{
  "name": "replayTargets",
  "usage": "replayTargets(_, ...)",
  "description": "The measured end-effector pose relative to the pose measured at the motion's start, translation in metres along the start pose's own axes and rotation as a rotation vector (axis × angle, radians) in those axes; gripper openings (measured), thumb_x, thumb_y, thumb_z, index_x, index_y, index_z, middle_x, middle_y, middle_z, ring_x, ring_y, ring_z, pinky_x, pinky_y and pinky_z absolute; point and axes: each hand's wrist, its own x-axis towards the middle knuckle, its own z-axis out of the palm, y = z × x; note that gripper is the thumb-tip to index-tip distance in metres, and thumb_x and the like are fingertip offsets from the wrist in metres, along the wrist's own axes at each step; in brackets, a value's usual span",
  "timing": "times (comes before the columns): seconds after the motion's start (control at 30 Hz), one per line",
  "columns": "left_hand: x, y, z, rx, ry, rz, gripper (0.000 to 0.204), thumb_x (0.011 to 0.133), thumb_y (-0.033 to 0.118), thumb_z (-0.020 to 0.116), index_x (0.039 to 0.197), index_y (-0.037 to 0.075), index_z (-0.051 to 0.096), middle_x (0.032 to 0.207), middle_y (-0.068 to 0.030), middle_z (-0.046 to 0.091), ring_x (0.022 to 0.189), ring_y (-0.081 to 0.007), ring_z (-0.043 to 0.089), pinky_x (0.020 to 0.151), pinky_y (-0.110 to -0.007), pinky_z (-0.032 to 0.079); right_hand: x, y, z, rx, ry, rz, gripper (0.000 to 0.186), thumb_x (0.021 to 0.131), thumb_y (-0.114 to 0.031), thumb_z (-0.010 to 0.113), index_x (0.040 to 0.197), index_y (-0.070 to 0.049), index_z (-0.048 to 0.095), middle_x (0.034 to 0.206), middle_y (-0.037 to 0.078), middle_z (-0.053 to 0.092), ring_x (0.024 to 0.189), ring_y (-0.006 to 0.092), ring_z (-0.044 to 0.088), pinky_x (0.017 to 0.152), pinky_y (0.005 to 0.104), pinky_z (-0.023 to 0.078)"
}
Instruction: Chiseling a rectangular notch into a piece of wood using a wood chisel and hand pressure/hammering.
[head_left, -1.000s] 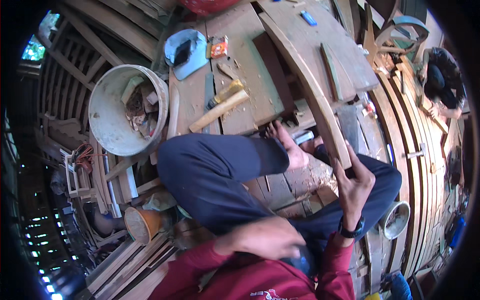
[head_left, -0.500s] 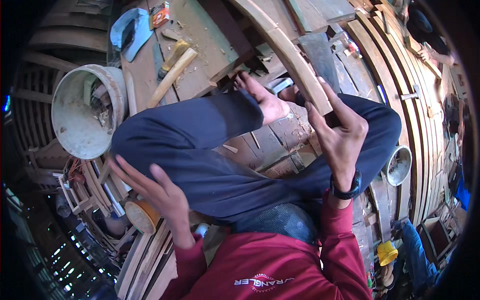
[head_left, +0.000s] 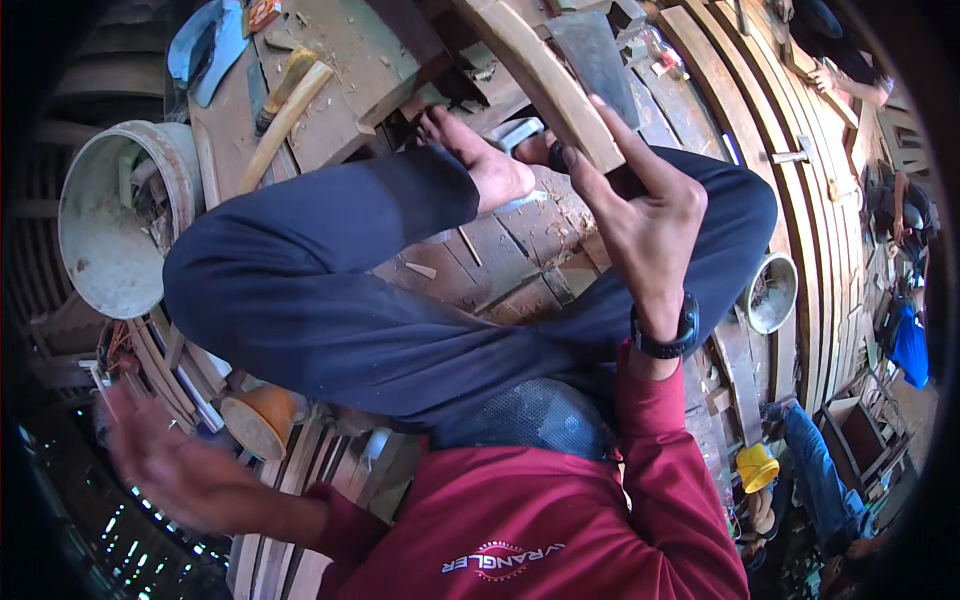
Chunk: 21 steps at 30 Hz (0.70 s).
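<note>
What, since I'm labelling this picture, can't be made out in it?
Left hand: head view, fingers smeared by motion blur.
Right hand: head view, some fingers hidden behind its own back.
Wood piece: head view, far end cut off by the top edge.
Blue cap: head view, also cut off by the top edge.
Bucket: head view, scraps inside too small to identify.

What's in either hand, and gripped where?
The right hand holds a curved wooden piece by its near end; the left hand, blurred, appears empty.
</note>
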Motion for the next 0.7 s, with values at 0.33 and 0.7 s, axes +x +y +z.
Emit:
replayTargets(0.33,0.05,-0.084,0.03,-0.028,-0.348,-0.312,0.05,0.109,0.031,0.03,0.135,-0.002,0.056,0.136,-0.0187,0.058,0.127,-0.028,0.054,0.112,-0.038,0.034,-0.002,0.001,0.01,0.047,0.036,-0.08,0.045,0.074,-0.018,0.082,0.118,-0.01,0.075,0.057,0.01,0.059,0.047,0.0127,0.053,0.05,0.0285,0.046)
replayTargets(0.7,-0.125,0.012,0.137,-0.61,-1.702,0.235,0.035,0.096,0.014,0.055,0.13,0.005,0.061,0.139,-0.0135,0.056,0.136,-0.032,0.048,0.114,-0.048,0.035,0.011,-0.01,-0.002,-0.073,-0.001,-0.098,0.046,0.079,-0.016,0.079,0.124,-0.011,0.071,0.071,0.013,0.067,0.055,0.0141,0.06,0.058,0.0276,0.049)
